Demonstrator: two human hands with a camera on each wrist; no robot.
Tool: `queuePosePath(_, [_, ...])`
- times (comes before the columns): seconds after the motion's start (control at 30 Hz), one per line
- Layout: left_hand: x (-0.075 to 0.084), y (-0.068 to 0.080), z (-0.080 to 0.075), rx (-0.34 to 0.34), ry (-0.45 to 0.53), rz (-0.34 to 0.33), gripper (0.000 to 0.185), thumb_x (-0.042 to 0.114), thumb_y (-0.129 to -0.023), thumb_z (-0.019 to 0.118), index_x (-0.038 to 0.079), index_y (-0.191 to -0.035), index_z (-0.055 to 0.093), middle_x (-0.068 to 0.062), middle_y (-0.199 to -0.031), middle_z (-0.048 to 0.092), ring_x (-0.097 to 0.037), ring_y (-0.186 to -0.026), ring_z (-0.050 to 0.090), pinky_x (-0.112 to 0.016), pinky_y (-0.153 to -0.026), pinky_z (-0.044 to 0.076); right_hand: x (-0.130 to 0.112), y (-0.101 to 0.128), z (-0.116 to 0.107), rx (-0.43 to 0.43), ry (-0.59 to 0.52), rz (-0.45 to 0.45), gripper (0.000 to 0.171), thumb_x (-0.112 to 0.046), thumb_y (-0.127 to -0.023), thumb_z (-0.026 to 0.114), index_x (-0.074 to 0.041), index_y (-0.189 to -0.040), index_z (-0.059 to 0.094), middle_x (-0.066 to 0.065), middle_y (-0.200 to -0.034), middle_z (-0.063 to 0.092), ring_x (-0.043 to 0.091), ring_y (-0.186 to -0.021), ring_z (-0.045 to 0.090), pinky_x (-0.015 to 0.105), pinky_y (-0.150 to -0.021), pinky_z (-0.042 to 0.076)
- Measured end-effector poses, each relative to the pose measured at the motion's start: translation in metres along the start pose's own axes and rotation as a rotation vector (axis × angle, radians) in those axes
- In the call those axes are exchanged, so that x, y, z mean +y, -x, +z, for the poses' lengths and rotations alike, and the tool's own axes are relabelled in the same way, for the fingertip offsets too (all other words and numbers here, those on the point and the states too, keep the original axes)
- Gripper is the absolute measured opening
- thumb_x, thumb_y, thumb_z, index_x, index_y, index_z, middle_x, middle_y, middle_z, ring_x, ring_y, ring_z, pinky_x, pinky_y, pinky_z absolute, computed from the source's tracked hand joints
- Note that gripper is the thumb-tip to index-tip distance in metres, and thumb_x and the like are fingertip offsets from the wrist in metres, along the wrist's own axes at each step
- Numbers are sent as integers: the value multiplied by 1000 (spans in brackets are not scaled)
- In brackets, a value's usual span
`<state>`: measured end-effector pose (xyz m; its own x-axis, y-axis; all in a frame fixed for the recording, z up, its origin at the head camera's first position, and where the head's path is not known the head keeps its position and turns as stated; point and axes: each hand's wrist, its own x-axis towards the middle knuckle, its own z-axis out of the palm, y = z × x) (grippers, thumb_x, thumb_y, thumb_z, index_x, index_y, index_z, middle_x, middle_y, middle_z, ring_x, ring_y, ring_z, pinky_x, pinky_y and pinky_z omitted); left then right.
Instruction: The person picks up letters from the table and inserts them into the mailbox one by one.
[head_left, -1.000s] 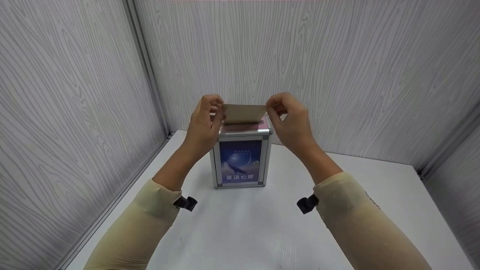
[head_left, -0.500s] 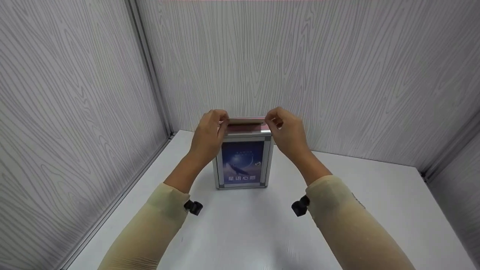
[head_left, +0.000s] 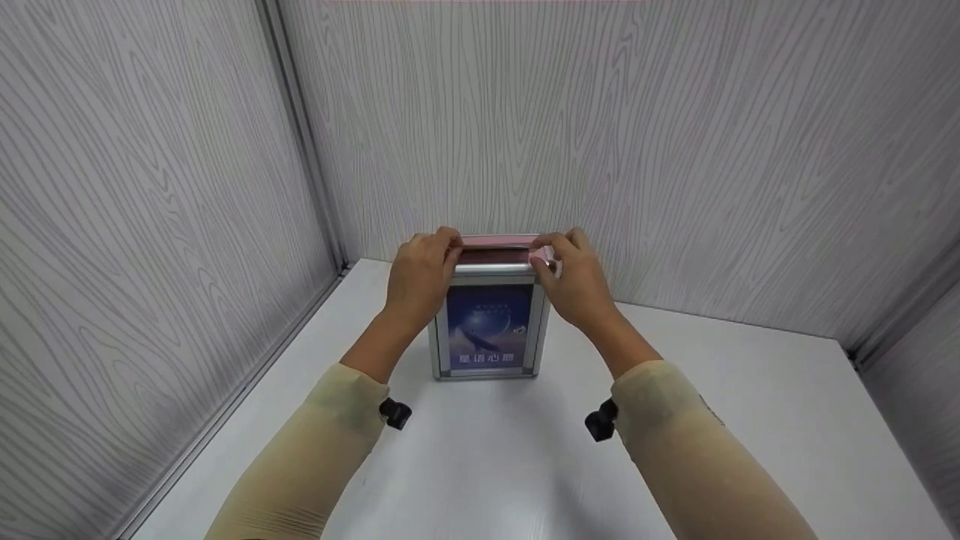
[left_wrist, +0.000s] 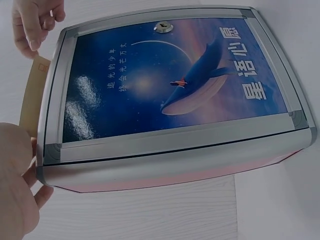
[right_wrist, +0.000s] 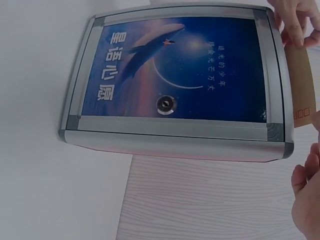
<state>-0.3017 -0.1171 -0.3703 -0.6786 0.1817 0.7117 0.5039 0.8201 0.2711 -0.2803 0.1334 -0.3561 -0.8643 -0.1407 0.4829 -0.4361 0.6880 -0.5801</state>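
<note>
— Envelope (left_wrist: 33, 95), brown, mostly down in the slot on top of the box (head_left: 489, 322); only a strip sticks out above the lid. Printed red squares at one end, see rt wrist view.

— Who's got it?

— Both hands. Left hand (head_left: 421, 276) pinches the left end, fingers curled at the box's top left corner. Right hand (head_left: 576, 283) does the same at the other end, fingertips nipped onto the edge at the top right corner. So neither hand is wide; both narrow, closed onto the envelope.

— Touching the box too?

— Looks like it; fingers sit right on the top edge, but can't tell how much they press on it vs. just the paper.

— And the box itself?

— Upright on the white table (head_left: 750, 390), toward the back, near the corner where the two walls meet. Silver metal frame, pink sides, blue poster on the front w/ a whale, a crescent arc & white characters. Small round keyhole (right_wrist: 166, 105) near the middle of the door's edge.

— Anything else around?

— Grey wood-grain wall panels (head_left: 675, 150) on three sides, metal strip in the left corner. Person wears cream sleeves (head_left: 697, 450), forearms stretched fwd on either side of the box. A black strap bit (head_left: 602, 420) shows on each sleeve cuff.
</note>
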Motion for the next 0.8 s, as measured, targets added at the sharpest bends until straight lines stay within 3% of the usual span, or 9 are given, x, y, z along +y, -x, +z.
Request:
queuePosePath(0.17, [4, 1, 4, -2, -25, -48, 15, 25, -111, 63, 12, -116, 70, -6, -113, 80, -31, -114, 74, -49, -100, 58, 4, 4, -1, -127, 44, 74, 43, -35, -112, 62, -25, -154, 57, 7, -114, 40, 21, -94, 47, 37, -80, 45])
queuePosePath(0.27, [8, 1, 8, -28, -7, -85, 22, 28, -114, 58, 12, -121, 71, -8, -127, 78, -33, -123, 70, -51, -106, 55, 8, 7, -2, -181, 69, 134, 55, -40, -112, 60, -29, -164, 47, 8, -117, 40, 22, -95, 46, 39, -83, 46])
queuePosePath(0.47, [15, 3, 19, -110, 12, -166, 38, 40, -116, 47, 15, -133, 71, -9, -157, 60, -37, -145, 53, -57, -120, 43, 15, 13, -5, -185, 64, 188, 67, -45, -112, 58, -35, -171, 28, 13, -132, 46, 26, -102, 52, 45, -88, 51])
queuePosePath(0.67, [15, 7, 22, -109, 29, -178, 41, 41, -116, 46, 17, -143, 64, -11, -168, 47, -38, -153, 42, -57, -125, 36, 29, 19, -12, -150, 9, 222, 77, -43, -112, 57, -26, -174, 15, 19, -141, 48, 30, -110, 57, 52, -95, 55])
queuePosePath(0.8, [15, 12, 20, -109, 31, -171, 43, 41, -116, 46, 16, -149, 58, -11, -174, 35, -37, -156, 36, -56, -126, 34, 39, 25, -21, -189, -17, 252, 83, -40, -112, 58, -16, -175, 9, 23, -148, 46, 39, -127, 59, 57, -107, 55])
